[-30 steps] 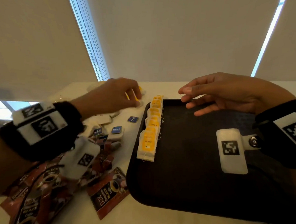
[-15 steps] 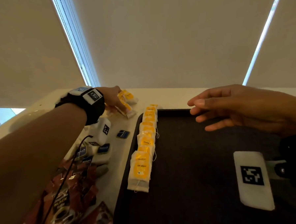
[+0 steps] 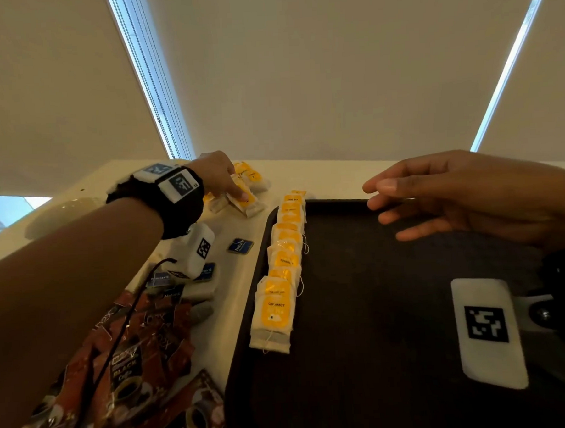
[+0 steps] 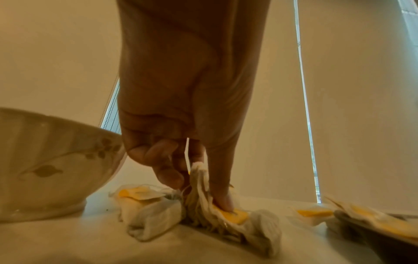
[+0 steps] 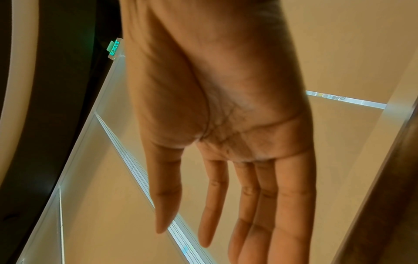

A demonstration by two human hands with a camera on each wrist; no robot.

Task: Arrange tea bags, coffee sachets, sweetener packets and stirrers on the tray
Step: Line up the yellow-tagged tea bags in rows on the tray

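A black tray (image 3: pixel 395 322) lies in front of me with a row of yellow-labelled tea bags (image 3: pixel 285 262) along its left edge. Beyond the tray's far left corner lies a loose pile of tea bags (image 3: pixel 253 179). My left hand (image 3: pixel 237 191) reaches into that pile. In the left wrist view my left hand (image 4: pixel 199 192) pinches one tea bag (image 4: pixel 228 218), the forefinger pressed on its yellow label. My right hand (image 3: pixel 380 202) hovers over the far part of the tray, fingers straight and holding nothing. The right wrist view shows my right hand (image 5: pixel 183 237) as a bare palm.
Red-brown coffee sachets (image 3: pixel 129 369) lie heaped at the near left of the table. Small blue sweetener packets (image 3: pixel 240 245) sit between them and the tray. A cream bowl (image 4: pixel 45 160) stands left of the tea bag pile. Roller blinds hang behind the table.
My left hand has moved farther away from me, to the loose tea bags past the tray's corner, and has pinched one. My right hand has stayed hovering over the tray.
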